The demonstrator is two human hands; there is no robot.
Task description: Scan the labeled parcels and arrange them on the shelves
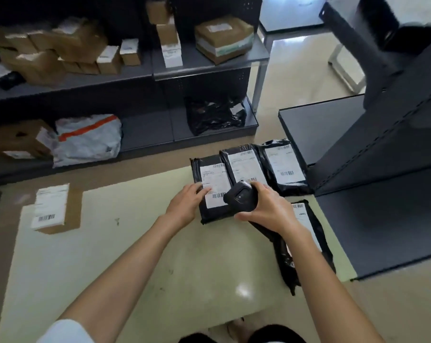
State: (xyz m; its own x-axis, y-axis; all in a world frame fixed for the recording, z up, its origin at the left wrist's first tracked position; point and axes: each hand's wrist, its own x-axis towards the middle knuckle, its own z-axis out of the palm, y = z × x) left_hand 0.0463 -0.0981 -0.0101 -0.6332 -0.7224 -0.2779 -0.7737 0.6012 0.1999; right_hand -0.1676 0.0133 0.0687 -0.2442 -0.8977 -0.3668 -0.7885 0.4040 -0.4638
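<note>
Pale, glossy flooring [184,256] fills the lower view, hemmed by dark grey shelving [135,78] at the back and a second dark rack [382,194] on the right. Three black poly-bag parcels lie side by side on the floor, labels up: the nearest black parcel [209,189], a middle parcel [244,162] overlapping its right edge, and a far-right parcel [283,167] just beside the rack's base. The left hand [184,204] rests on the nearest parcel with fingers straight, fingertips pressing the white label [214,184]. The right hand [266,209] grips a black handheld scanner [241,198], its head over the barcode end of that label (whether it touches the label, I cannot tell). Under the right forearm lies another black parcel [306,241], label partly hidden. Well apart on the left, a brown cardboard box [58,209] sits on the floor with its barcode label up. Back shelves hold cardboard boxes [61,50], a taped brown package [224,40], a grey mailer with an orange stripe [88,139] and a crumpled black bag [214,115].
</note>
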